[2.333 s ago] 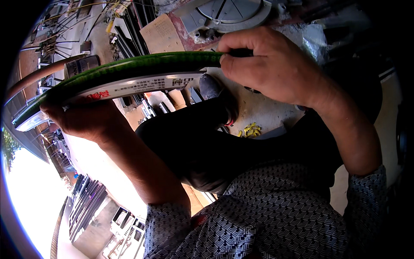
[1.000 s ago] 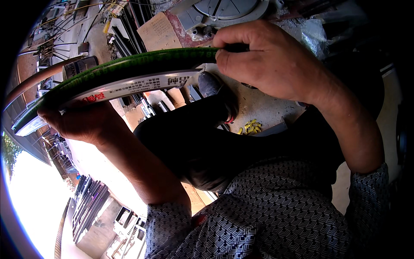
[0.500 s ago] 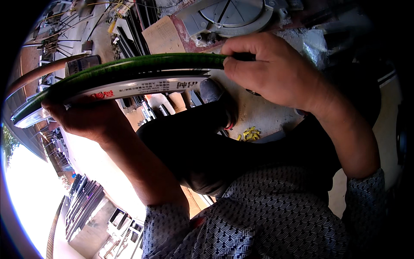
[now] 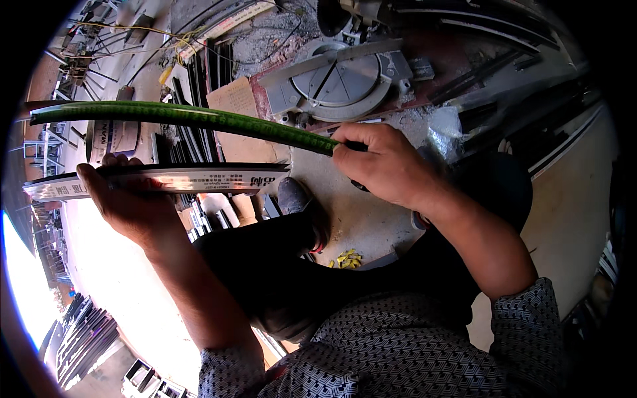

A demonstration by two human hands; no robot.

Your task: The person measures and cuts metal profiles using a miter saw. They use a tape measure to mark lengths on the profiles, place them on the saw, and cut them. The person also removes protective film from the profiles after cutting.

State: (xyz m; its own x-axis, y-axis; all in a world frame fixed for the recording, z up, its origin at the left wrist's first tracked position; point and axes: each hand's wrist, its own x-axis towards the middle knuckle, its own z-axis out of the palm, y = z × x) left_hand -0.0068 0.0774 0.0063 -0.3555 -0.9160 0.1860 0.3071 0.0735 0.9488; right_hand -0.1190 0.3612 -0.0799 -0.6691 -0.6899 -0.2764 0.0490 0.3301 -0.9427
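Note:
My left hand [image 4: 136, 205] is closed around a long profile strip [image 4: 215, 179] with a dark upper edge and a white printed face. Its fingertips show over the top edge. My right hand [image 4: 388, 166] pinches the right end of a long, narrow strip with a glossy green face [image 4: 192, 118] between thumb and fingers. A small black part shows at that grip; I cannot make out what it is. The green strip runs leftward above the white-faced profile, with a gap between them. Its left end shows beyond my left hand, with no hand on it.
A grey mitre saw base [image 4: 338, 83] with a round turntable stands ahead. Brown cardboard [image 4: 235, 109] and dark profile lengths [image 4: 196, 99] lie beside it. Clear plastic wrap [image 4: 444, 131] is at the right. Yellow scraps [image 4: 348, 259] lie on the floor near my shoe [image 4: 293, 197].
The green strip and the white-faced profile were close together and are now apart. My right hand has moved lower and to the left in view. The view has shifted, showing more of the saw.

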